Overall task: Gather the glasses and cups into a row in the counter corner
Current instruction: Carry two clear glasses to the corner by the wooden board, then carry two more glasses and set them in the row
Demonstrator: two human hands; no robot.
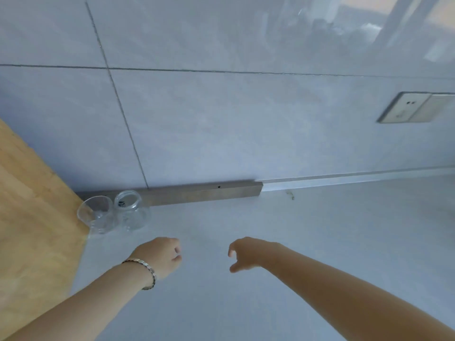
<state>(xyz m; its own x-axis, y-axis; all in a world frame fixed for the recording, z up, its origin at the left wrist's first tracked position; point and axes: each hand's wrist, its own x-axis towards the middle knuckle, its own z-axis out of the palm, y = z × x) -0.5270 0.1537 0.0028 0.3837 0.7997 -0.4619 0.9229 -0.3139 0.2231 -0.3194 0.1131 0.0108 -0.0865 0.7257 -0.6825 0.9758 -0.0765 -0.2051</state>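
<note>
Two clear glasses stand side by side in the counter corner, where the wooden panel meets the tiled wall. The left glass [96, 215] is a straight tumbler touching the panel. The right glass [130, 210] is rounder with a narrower mouth. My left hand [161, 257], with a bracelet on its wrist, hovers over the counter in front of the glasses, fingers curled in and holding nothing. My right hand [246, 254] hangs beside it, fingers loosely bent and apart, also holding nothing.
A wooden side panel [32, 217] closes off the left. A grey metal strip [202, 193] runs along the foot of the tiled wall. A wall socket plate [413, 107] sits at the upper right. The pale grey counter [320, 230] stretches to the right.
</note>
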